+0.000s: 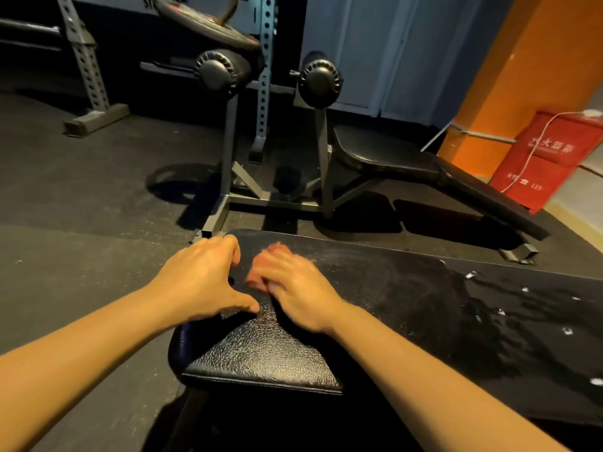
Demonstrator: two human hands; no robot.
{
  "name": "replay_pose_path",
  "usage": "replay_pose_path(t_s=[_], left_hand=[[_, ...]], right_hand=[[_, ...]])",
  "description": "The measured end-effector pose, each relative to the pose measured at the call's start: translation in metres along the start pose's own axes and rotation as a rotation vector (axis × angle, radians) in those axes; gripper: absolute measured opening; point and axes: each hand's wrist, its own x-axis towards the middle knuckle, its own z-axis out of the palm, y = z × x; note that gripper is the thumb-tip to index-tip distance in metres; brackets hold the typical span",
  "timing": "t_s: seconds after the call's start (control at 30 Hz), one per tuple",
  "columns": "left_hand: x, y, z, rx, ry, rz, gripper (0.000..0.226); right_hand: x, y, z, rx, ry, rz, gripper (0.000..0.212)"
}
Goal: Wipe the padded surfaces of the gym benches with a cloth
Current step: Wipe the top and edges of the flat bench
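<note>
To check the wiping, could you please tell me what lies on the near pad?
Left hand and blurred right hand on the pad; white specks further right. Any cloth beneath is hidden.

The one head-worn camera looked forward and steeply down from above the near end of the bench [267, 353], close enough that both forearms ran in from the bottom corners. The left hand [199, 282] and right hand [293, 285] sat at centre frame. Its wide angle curved the floor [81, 197], and a second bench [385, 154] filled the upper right.
</note>
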Motion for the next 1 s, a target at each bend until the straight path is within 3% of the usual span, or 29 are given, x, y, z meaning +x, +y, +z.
replay_pose_path(t_s=[0.13,0.27,0.33,0.43,0.57,0.67,0.73,0.87,1.0], left_hand=[[0.004,-0.005,0.003,0.004,-0.104,0.01,0.097],[-0.005,-0.004,0.001,0.055,-0.159,0.013,0.087],[-0.011,-0.008,0.0,0.086,-0.165,0.002,0.074],[-0.023,-0.019,-0.001,0.066,-0.171,-0.04,0.08],[-0.031,-0.036,0.001,0.017,-0.179,-0.137,0.099],[-0.033,-0.045,0.008,-0.018,-0.186,-0.177,0.108],[-0.034,-0.046,0.008,-0.039,-0.186,-0.18,0.1],[-0.039,-0.046,0.009,-0.071,-0.154,-0.148,0.096],[-0.046,-0.048,0.013,0.0,-0.089,-0.093,0.11]], right_hand=[[-0.084,0.013,-0.037,0.044,-0.067,-0.061,0.038],[-0.092,0.069,-0.065,-0.05,0.053,0.326,0.027],[-0.057,0.076,-0.048,-0.134,0.027,0.368,0.019],[0.02,0.069,-0.009,-0.227,0.059,0.31,0.024],[0.114,0.022,0.021,-0.146,0.007,0.28,0.027],[0.119,-0.002,0.027,-0.131,-0.055,0.028,0.033],[0.096,0.016,0.02,-0.098,-0.06,-0.042,0.035],[0.082,0.038,0.001,-0.124,0.087,0.276,0.03],[0.066,-0.03,0.022,-0.069,-0.039,-0.155,0.032]])
